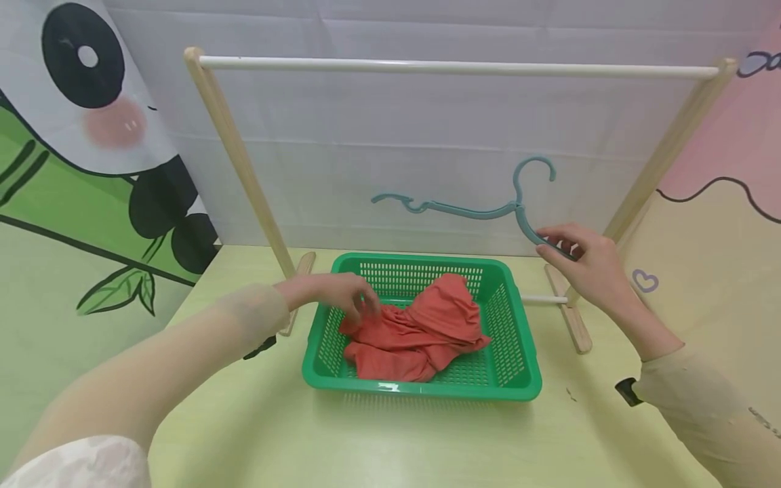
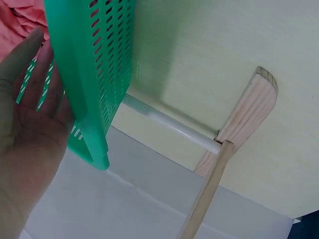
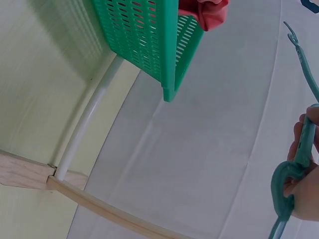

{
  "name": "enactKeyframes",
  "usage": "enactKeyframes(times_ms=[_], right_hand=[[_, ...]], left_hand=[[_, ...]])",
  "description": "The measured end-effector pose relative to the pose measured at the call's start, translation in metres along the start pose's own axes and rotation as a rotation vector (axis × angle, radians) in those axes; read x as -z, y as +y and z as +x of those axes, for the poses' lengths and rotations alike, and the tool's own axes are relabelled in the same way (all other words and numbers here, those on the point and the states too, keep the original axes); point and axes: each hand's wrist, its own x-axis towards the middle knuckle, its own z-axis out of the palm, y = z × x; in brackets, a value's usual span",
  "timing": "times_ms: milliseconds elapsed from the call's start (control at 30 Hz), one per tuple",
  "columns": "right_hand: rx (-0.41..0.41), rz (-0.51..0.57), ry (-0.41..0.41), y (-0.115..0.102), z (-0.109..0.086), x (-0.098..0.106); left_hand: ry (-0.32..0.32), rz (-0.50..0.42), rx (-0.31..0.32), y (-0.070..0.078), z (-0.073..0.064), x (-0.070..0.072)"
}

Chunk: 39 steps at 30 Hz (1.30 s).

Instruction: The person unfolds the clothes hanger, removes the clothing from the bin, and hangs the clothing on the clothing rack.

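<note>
My right hand [image 1: 588, 261] grips one arm of a teal plastic clothes hanger [image 1: 472, 213], raised above the back right of the basket. The hanger's hook points up and its other arm reaches out to the left. In the right wrist view, the fingers wrap the hanger [image 3: 304, 144] near its notched end. A green plastic basket [image 1: 421, 389] holds a crumpled red garment [image 1: 424, 332]. Over the basket's left side, my left hand [image 1: 344, 295] has its fingers loosely extended, fingertips right at the cloth. Those fingers [image 2: 37, 89] lie inside the basket wall in the left wrist view.
Behind the basket stands a rack with a white top rail [image 1: 457, 67] and wooden posts [image 1: 244, 169]. Its wooden feet [image 1: 570, 312] flank the basket on the pale table [image 1: 390, 440]. White fabric [image 1: 378, 169] hangs at the back, with printed walls on both sides.
</note>
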Motion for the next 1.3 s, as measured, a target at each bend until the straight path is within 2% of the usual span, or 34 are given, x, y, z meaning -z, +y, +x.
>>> enactKeyframes(times_ms=[133, 200, 367, 400, 467, 533, 767, 900, 967, 1133, 1300], right_hand=[[0.0, -0.006, 0.007, 0.0, -0.001, 0.001], [0.01, -0.003, 0.011, 0.0, -0.001, 0.001], [0.029, 0.009, 0.014, 0.0, -0.001, 0.003], [0.031, 0.011, 0.014, -0.001, -0.001, 0.003], [0.034, 0.012, 0.018, -0.002, -0.001, 0.004], [0.038, 0.012, 0.023, -0.003, 0.0, 0.004], [0.038, 0.016, 0.033, -0.004, 0.001, 0.007], [0.035, 0.013, 0.04, -0.003, 0.001, 0.008], [0.032, 0.011, 0.04, -0.003, 0.001, 0.008], [0.021, 0.014, 0.035, -0.002, 0.001, 0.009], [-0.007, 0.021, 0.038, -0.003, 0.0, 0.011]], left_hand=[[-0.079, 0.024, 0.016, -0.001, 0.002, -0.002], [-0.097, 0.094, 0.003, -0.003, 0.005, -0.003], [-0.091, 0.371, -0.005, -0.013, 0.014, -0.005], [-0.082, 0.41, 0.002, -0.014, 0.015, -0.004], [-0.061, 0.432, 0.008, -0.015, 0.017, -0.003], [-0.028, 0.388, -0.006, -0.013, 0.015, 0.0], [0.097, 0.058, -0.116, 0.004, 0.009, 0.022], [0.164, -0.089, -0.157, 0.012, 0.007, 0.033], [0.199, -0.124, -0.181, 0.017, 0.004, 0.037], [0.304, -0.128, -0.249, 0.037, -0.014, 0.053], [0.45, -0.159, -0.238, 0.052, -0.031, 0.074]])
